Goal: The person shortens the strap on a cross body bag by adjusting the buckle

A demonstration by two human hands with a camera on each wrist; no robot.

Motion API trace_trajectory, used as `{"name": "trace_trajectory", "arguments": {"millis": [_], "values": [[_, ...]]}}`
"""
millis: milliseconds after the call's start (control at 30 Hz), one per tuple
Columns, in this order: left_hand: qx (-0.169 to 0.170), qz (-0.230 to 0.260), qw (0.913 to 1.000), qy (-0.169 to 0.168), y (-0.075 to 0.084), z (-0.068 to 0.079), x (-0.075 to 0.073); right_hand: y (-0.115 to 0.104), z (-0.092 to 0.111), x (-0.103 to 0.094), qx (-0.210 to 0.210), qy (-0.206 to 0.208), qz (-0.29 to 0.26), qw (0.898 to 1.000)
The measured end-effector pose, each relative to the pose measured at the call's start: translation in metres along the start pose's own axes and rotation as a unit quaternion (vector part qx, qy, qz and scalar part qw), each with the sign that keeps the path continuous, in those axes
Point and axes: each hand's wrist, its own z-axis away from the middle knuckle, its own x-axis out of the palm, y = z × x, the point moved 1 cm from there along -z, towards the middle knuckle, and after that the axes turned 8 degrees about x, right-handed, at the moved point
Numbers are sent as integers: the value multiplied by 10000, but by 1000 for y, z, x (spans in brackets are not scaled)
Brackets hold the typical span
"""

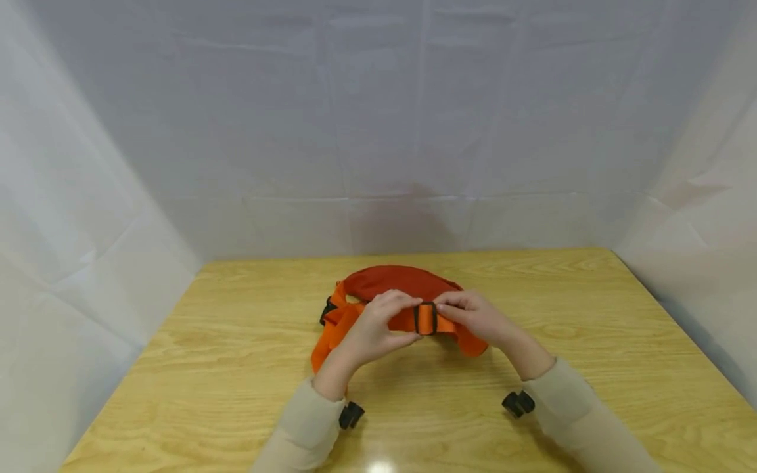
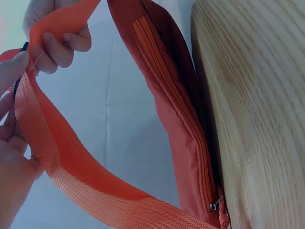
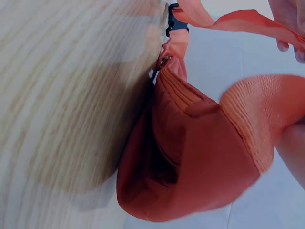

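Note:
A red waist bag [image 1: 396, 281] lies on the table, its orange strap [image 1: 404, 321] lifted on the near side. My left hand [image 1: 369, 328] pinches a black slider buckle [image 1: 434, 319] on the strap, index finger above and thumb below. From the right, my right hand [image 1: 478, 316] grips the strap beside the slider, its fingertips touching the buckle's edge. The left wrist view shows the bag's zip [image 2: 174, 98] with a zip pull [image 2: 222, 210] at one end. A black clip buckle [image 3: 176, 21] sits at the strap's other end in the right wrist view.
The wooden table [image 1: 236, 368] has white sheeting [image 1: 378, 131] behind it and at both sides. A loose length of orange strap [image 1: 322, 345] hangs by my left forearm. Small black wrist mounts [image 1: 351, 415] stick out from the sleeves.

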Motion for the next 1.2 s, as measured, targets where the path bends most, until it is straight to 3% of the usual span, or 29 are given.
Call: {"name": "trace_trajectory", "arguments": {"millis": [233, 433, 800, 1200], "values": [[42, -84, 10000, -6, 1, 1, 0, 3, 3, -6, -173, -847, -13, 9963], [73, -63, 9999, 32, 0, 2, -1, 3, 6, -10, 99, -1279, -140, 9916], [-46, 143, 9999, 61, 1, 2, -1, -2, 6, -10, 501, -365, -374, 9974], [-119, 255, 9996, 60, 3, 0, -1, -4, 2, -8, 303, -425, -440, 9977]]}}
